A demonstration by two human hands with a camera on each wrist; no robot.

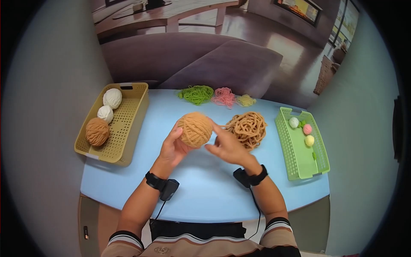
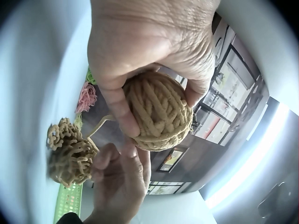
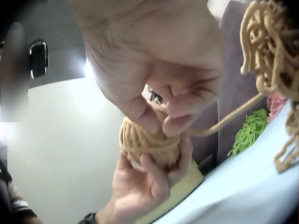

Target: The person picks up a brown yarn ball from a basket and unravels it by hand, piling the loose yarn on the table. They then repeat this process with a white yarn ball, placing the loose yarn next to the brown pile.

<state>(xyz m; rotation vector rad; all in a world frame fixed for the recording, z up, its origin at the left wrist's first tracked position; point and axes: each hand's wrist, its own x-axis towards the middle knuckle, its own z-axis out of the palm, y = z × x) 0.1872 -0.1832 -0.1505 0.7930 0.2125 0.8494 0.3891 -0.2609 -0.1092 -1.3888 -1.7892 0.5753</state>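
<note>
A large ball of tan yarn (image 1: 195, 129) is held over the table in my left hand (image 1: 170, 149), thumb on one side and fingers on the other. My right hand (image 1: 231, 147) is at the ball's right side, its fingers curled and the thumb close to the wound surface. Between those fingers runs a strand of tan yarn (image 3: 229, 122), which leads back to a loose tan heap (image 1: 248, 129) on the table. In the left wrist view, the right index finger (image 2: 130, 156) reaches the ball's lower edge.
An olive basket (image 1: 136, 124) at left contains two white yarn balls (image 1: 112, 99) and a brown one (image 1: 97, 131). A green basket (image 1: 283, 143) at right contains small balls. Green (image 1: 197, 94), pink (image 1: 224, 97) and pale yellow yarn (image 1: 246, 100) lie along the back.
</note>
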